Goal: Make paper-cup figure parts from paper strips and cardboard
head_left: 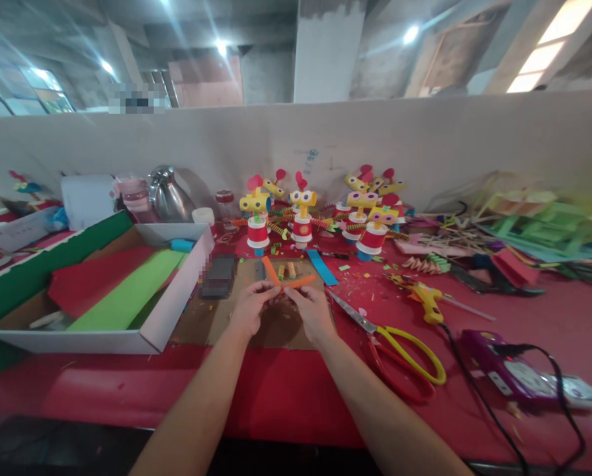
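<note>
Both my left hand (256, 305) and my right hand (309, 305) pinch orange paper strips (303, 282) where they meet, above a brown cardboard sheet (216, 327). One strip end points away from me, the other out to the right. How the strips join is hidden by my fingers. Just beyond them lie small folded paper springs (290, 270). A blue paper strip (321, 266) rests to the right of these. Close to my right hand are large scissors (375, 328) with one yellow and one red handle, their blades apart.
Several paper-cup robot figures (303, 221) stand along the wall. At left is an open box (149, 324) holding red and green paper. A yellow glue gun (428, 301), a purple power strip (516, 373) with a black cord, and coloured paper piles (538, 215) occupy the right.
</note>
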Motion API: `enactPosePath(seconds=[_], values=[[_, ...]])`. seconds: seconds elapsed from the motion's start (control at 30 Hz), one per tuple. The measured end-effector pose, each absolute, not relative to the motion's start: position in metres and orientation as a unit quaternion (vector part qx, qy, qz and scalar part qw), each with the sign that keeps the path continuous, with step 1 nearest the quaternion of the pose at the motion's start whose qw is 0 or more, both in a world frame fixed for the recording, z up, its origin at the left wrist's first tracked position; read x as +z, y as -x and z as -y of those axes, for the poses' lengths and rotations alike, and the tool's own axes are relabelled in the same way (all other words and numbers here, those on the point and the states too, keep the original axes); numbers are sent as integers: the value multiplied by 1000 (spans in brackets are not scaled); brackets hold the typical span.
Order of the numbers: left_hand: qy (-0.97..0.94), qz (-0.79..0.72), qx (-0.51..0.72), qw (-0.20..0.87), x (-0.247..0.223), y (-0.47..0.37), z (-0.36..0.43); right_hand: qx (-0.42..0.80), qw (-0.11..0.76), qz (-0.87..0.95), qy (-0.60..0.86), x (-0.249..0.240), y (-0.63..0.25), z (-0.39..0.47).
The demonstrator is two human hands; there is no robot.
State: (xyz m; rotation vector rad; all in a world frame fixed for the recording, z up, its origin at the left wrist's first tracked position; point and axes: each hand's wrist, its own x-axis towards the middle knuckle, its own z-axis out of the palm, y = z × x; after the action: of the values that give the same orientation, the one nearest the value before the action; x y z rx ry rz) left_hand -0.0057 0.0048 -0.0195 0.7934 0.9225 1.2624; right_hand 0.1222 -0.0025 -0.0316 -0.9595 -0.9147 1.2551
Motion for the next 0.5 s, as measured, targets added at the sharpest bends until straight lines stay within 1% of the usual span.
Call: enactPosePath(seconds=[0.33,0.5], values=[[-409,-411,520,627,-16,7,-4,538,623,383,420,-27,-125,1],[-402,-417,533,617,-19,7,-6,487,682,336,431,-23,-138,-5]])
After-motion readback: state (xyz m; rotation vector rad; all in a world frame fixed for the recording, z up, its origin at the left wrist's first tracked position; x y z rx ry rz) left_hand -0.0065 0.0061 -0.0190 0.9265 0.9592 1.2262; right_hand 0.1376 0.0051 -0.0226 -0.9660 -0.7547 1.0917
